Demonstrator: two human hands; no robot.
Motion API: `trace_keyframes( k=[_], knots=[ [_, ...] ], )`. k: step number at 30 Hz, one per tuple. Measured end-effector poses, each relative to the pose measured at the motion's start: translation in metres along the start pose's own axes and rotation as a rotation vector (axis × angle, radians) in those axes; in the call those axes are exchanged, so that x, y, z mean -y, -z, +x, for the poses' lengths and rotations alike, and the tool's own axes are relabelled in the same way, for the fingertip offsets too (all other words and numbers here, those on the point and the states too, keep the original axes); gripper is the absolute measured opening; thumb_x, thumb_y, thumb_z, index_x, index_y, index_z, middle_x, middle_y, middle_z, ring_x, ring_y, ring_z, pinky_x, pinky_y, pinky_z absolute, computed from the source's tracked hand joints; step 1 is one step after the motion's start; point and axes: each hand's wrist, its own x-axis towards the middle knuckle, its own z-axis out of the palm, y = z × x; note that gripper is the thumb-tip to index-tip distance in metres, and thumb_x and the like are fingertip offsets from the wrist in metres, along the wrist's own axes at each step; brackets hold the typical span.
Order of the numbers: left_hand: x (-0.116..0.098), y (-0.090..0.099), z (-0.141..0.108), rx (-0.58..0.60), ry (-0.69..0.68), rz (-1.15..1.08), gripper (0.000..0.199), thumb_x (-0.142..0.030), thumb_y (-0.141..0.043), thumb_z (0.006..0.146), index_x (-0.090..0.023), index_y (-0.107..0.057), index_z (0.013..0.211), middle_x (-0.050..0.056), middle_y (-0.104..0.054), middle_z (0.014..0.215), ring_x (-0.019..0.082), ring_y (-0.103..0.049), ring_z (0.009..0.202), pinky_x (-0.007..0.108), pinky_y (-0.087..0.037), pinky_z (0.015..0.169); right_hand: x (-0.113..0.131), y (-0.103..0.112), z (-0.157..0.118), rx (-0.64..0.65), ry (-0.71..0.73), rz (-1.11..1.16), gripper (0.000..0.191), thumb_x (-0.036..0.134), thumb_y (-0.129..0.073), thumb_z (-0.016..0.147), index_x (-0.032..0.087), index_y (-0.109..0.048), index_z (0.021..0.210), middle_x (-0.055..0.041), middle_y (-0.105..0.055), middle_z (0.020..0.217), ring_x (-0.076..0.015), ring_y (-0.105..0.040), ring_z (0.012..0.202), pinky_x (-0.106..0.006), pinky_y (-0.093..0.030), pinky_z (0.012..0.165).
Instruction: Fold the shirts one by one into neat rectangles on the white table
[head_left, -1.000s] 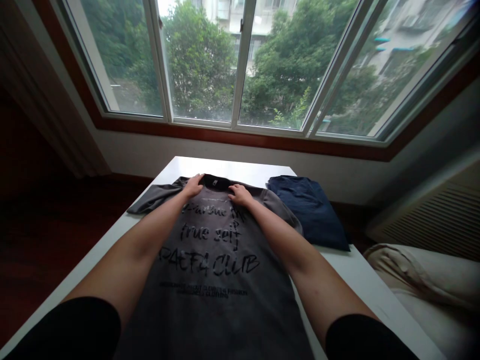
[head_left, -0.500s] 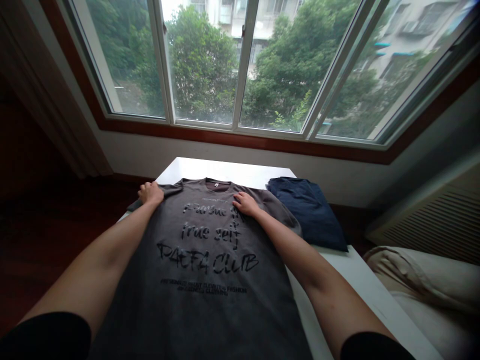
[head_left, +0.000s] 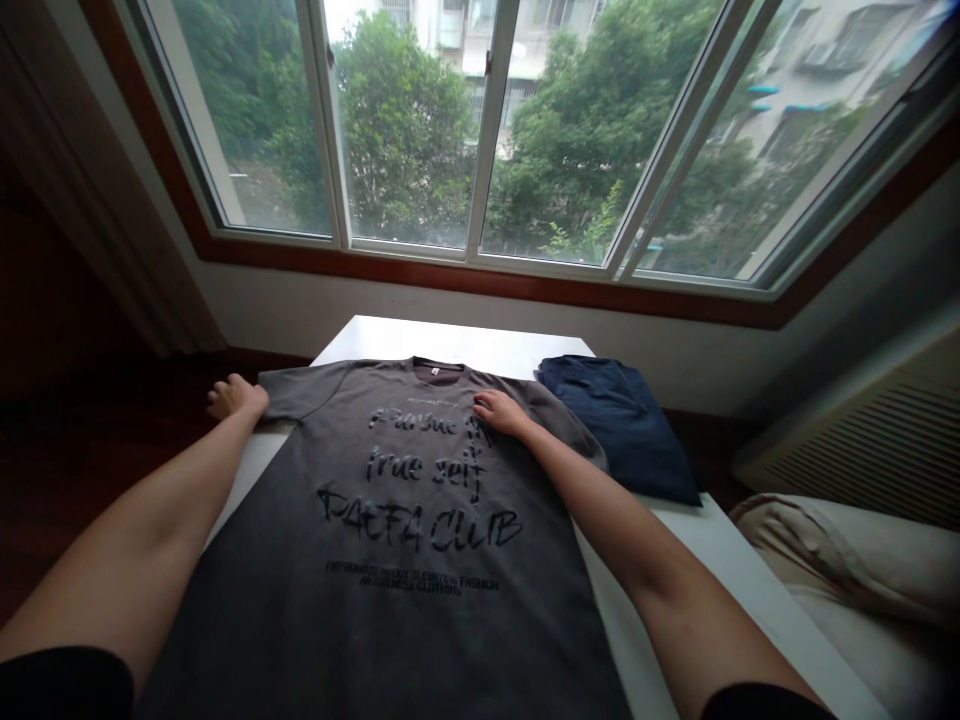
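Observation:
A dark grey short-sleeved T-shirt (head_left: 420,630) with black lettering lies front side up, its collar toward the window. My left hand (head_left: 236,398) is at the end of the left-side sleeve, just past the hem, fingers bent and slightly apart; no cloth shows in them. My right hand (head_left: 501,412) rests on the chest of the shirt below the collar, over part of the lettering, with loosely bent fingers and no fold gripped. Folded navy cloth (head_left: 619,425) lies beside the right-side sleeve.
The white table (head_left: 465,338) shows beyond the collar and along both sides of the shirt. A window (head_left: 480,255) spans the wall behind it. At right are beige bedding (head_left: 840,560) and a slatted panel (head_left: 885,430); a curtain (head_left: 150,250) hangs at left.
My left hand has moved outward to the left, and the sleeve there now lies spread out flat instead of bunched. My right hand has barely shifted on the chest.

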Motion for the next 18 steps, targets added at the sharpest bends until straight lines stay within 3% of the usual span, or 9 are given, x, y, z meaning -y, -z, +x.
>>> trace_keyframes(
  k=[3,6,10,14,18],
  knots=[
    [-0.004,-0.003,-0.002,-0.076,0.112,-0.06,0.05,-0.037,-0.046,0.1,-0.009,-0.055,0.139,0.026,-0.056,0.139,0.041,-0.053,0.128,0.051,-0.05,0.096,-0.006,0.019,-0.02,-0.067,-0.022,0.053,0.034,0.036,-0.056,0.103,0.023,-0.072,0.13,-0.0077,-0.07,0.135,-0.0239,-0.063,0.126,-0.032,-0.046,0.108],
    [-0.019,-0.008,-0.01,-0.063,-0.058,-0.143,0.045,-0.039,-0.052,0.096,-0.019,-0.062,0.135,0.019,-0.057,0.142,0.037,-0.053,0.128,0.045,-0.048,0.101,-0.018,0.041,-0.052,-0.176,-0.076,0.043,0.032,0.035,-0.053,0.103,0.023,-0.074,0.124,-0.0073,-0.073,0.129,-0.0239,-0.066,0.118,-0.032,-0.048,0.104],
    [-0.047,-0.012,-0.036,-0.018,-0.311,-0.152,0.041,-0.036,-0.053,0.095,-0.02,-0.065,0.131,0.016,-0.058,0.141,0.033,-0.052,0.129,0.041,-0.043,0.109,-0.047,0.068,-0.106,-0.31,-0.217,-0.061,0.033,0.033,-0.049,0.102,0.022,-0.072,0.124,-0.0105,-0.072,0.128,-0.0263,-0.064,0.12,-0.035,-0.046,0.105],
    [-0.082,-0.01,-0.083,-0.014,-0.565,-0.219,0.037,-0.033,-0.054,0.096,-0.022,-0.067,0.129,0.012,-0.061,0.138,0.031,-0.052,0.131,0.04,-0.041,0.114,-0.077,0.075,-0.161,-0.324,-0.399,-0.122,0.039,0.039,-0.054,0.099,0.022,-0.069,0.13,-0.0143,-0.073,0.122,-0.0299,-0.067,0.114,-0.038,-0.049,0.099],
    [-0.132,0.001,-0.164,0.033,-0.896,-0.346,0.034,-0.03,-0.06,0.093,-0.027,-0.07,0.125,0.01,-0.063,0.137,0.031,-0.054,0.131,0.042,-0.042,0.116,-0.093,0.065,-0.196,-0.208,-0.511,-0.066,0.049,0.052,-0.062,0.093,0.024,-0.068,0.132,-0.0158,-0.075,0.114,-0.0326,-0.072,0.103,-0.038,-0.052,0.085]
  ],
)
